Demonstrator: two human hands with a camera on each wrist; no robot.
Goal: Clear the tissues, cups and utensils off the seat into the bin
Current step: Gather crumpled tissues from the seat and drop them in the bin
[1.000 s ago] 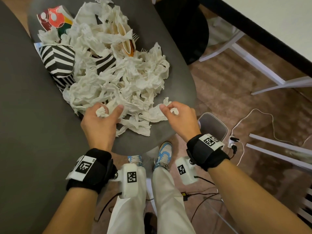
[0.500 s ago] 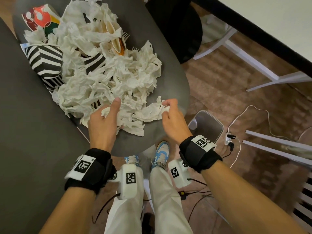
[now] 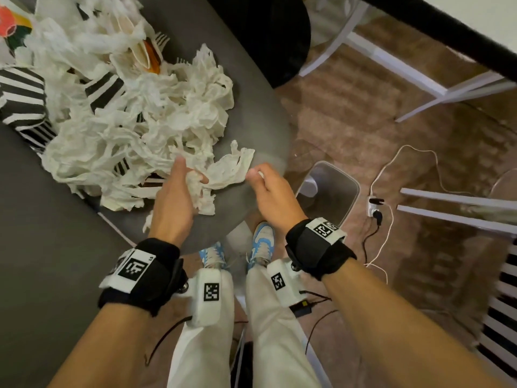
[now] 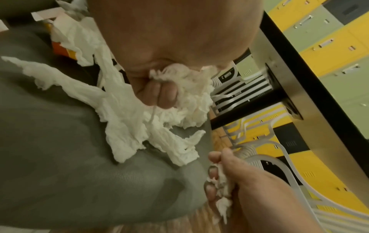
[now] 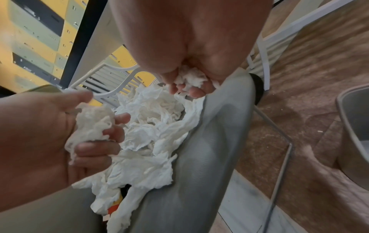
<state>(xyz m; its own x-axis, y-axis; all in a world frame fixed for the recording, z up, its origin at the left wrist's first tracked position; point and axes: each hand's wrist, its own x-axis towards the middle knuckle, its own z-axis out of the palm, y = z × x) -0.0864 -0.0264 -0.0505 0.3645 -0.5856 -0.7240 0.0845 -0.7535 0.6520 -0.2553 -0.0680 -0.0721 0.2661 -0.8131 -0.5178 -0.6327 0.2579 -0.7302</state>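
Head view: a heap of crumpled white tissues (image 3: pixel 134 130) covers a grey seat (image 3: pixel 251 127), mixed with black-and-white striped paper cups (image 3: pixel 22 99) and white plastic forks (image 3: pixel 162 39). The left hand (image 3: pixel 174 197) grips a wad at the heap's near edge; the right hand (image 3: pixel 270 191) is closed round a small scrap just beside the seat's rim. A grey bin (image 3: pixel 330 191) stands on the brown carpet right of the seat. Both wristbands carry square black-and-white code markers; no writing on them can be read.

Left wrist view: the left hand's fingers (image 4: pixel 159 94) curl into a tissue wad (image 4: pixel 189 94) trailing onto the seat.

Right wrist view: the right hand's fingers (image 5: pixel 191 91) are curled tight on a tissue scrap (image 5: pixel 191 80) above the seat edge, the bin (image 5: pixel 351 126) at right.
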